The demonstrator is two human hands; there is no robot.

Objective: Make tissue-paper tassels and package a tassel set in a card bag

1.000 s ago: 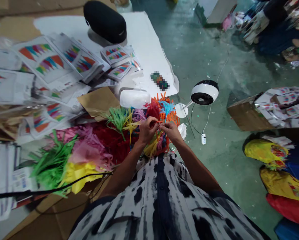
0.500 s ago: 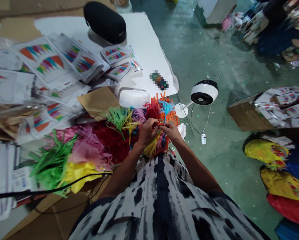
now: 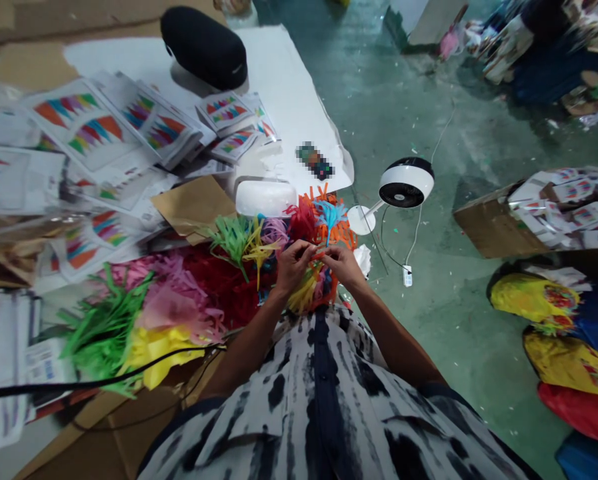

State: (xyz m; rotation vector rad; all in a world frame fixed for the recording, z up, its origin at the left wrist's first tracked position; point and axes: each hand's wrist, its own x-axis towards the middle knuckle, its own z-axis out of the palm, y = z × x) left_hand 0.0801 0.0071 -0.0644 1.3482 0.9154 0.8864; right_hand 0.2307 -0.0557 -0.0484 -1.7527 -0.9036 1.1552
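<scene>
My left hand (image 3: 295,265) and my right hand (image 3: 343,265) meet close in front of my body, fingertips pinched together on a small orange paper tassel (image 3: 320,254), mostly hidden by the fingers. Just beyond them lie a light blue tassel (image 3: 331,215), a red tassel (image 3: 301,223) and orange fringed paper (image 3: 347,235). To the left rest green (image 3: 231,240), yellow (image 3: 259,250) and purple tassels (image 3: 275,231). Under my wrists hangs a yellow tassel (image 3: 303,297), with other coloured strips beside it.
Piles of printed packets (image 3: 99,127) cover the table's left side, near a black case (image 3: 203,50) and a white box (image 3: 265,198). Loose fringed paper (image 3: 109,320) lies nearer. A fan (image 3: 406,183), a carton of packets (image 3: 489,220) and yellow bags (image 3: 533,303) stand right.
Both hands stay together on the orange piece, with the fingers only slightly shifted. The whole view has moved a little.
</scene>
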